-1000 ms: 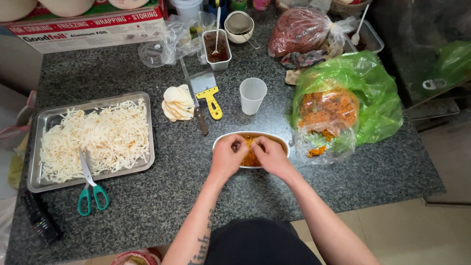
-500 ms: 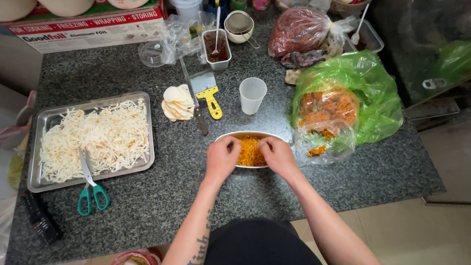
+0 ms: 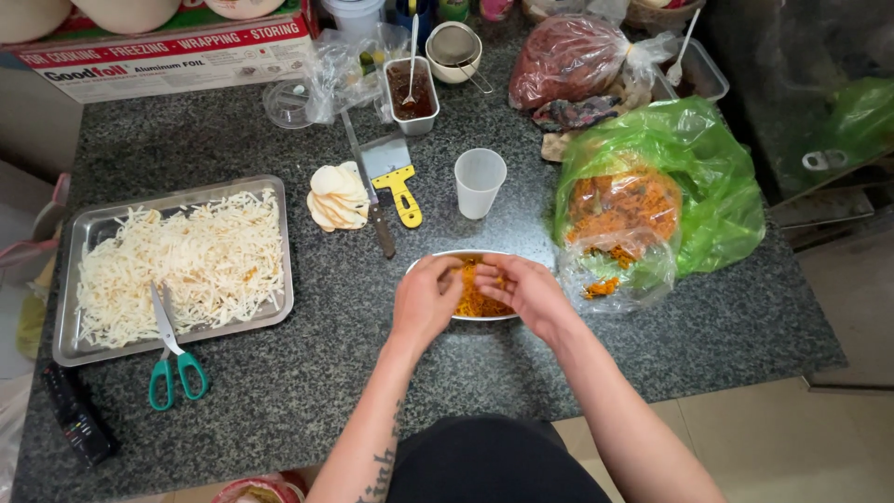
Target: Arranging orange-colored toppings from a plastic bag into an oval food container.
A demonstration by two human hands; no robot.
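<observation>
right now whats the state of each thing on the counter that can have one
left hand: fingers in the orange shreds
right hand: fingers in the orange shreds
bowl: holds orange shreds
metal tray: covered in white shreds
scissors: shut, blades on tray
plastic cup: upright, looks empty
green bag: open
sauce tub: uncovered, spoon inside

A dark granite counter (image 3: 307,373) carries a steel tray (image 3: 74,345), scissors (image 3: 172,359), cup (image 3: 480,182), bowl (image 3: 438,264).
</observation>
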